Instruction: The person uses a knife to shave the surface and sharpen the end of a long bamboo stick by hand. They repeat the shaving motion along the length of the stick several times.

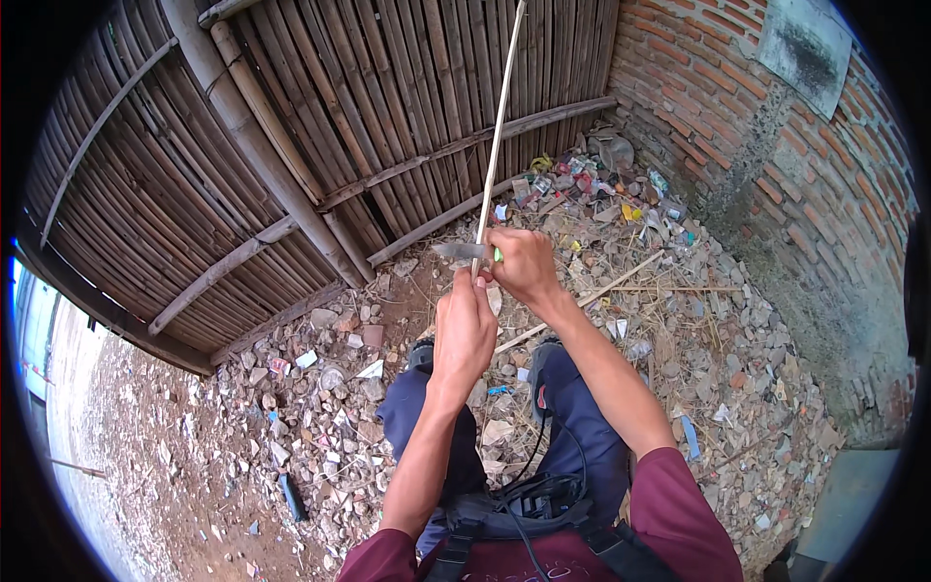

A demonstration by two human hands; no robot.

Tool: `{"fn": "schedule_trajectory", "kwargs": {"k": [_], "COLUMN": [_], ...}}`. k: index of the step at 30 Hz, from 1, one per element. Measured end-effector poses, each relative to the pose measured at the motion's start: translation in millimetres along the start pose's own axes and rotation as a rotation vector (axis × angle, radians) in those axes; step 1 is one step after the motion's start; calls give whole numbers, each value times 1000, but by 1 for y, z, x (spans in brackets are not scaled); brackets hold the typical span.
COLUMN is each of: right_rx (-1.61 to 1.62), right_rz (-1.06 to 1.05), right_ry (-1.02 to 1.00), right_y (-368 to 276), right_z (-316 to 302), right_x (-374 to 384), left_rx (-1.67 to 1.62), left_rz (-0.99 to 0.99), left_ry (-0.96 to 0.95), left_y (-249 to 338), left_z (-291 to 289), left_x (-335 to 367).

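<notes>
My left hand [464, 325] is closed in a pinch on the lower end of a long, thin, pale bamboo stick [498, 126]. The stick stands up and away from me, its far end reaching the top of the picture. In my right hand [524, 264] is a knife [460, 250] with a bit of green handle showing by the fingers. Its blade points left and lies across the stick, just above my left fingertips. Both hands are close together in front of my knees.
A bamboo slat wall [388, 97] with thick poles rises ahead and to the left; a brick wall [718, 107] stands at the right. Rubble and litter [621, 194] cover the ground. Another pale stick [592, 296] lies there beyond my right forearm. Black cables [533, 456] hang over my lap.
</notes>
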State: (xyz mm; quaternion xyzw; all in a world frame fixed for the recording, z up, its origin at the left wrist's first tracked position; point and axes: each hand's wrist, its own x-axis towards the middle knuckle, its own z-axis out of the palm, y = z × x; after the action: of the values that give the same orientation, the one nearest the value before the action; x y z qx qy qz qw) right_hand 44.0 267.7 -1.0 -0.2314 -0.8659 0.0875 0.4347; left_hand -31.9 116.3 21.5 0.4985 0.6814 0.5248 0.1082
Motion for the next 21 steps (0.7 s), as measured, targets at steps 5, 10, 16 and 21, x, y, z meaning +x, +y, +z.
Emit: {"fn": "schedule_trajectory", "kwargs": {"k": [5, 10, 16, 21], "right_rx": [1, -12, -8, 6], "right_rz": [-23, -28, 47, 55], "right_ry": [-20, 25, 42, 34], "right_y": [1, 0, -11, -7], "right_z": [2, 5, 2, 2], "right_x": [-3, -2, 0, 1], "left_rx": [62, 133, 232, 325], "left_rz": [-58, -27, -5, 20], "left_ry": [-13, -19, 56, 67], "left_y": [11, 13, 9, 11], "left_z": [-5, -6, 4, 5], "left_x": [3, 4, -1, -3]}}
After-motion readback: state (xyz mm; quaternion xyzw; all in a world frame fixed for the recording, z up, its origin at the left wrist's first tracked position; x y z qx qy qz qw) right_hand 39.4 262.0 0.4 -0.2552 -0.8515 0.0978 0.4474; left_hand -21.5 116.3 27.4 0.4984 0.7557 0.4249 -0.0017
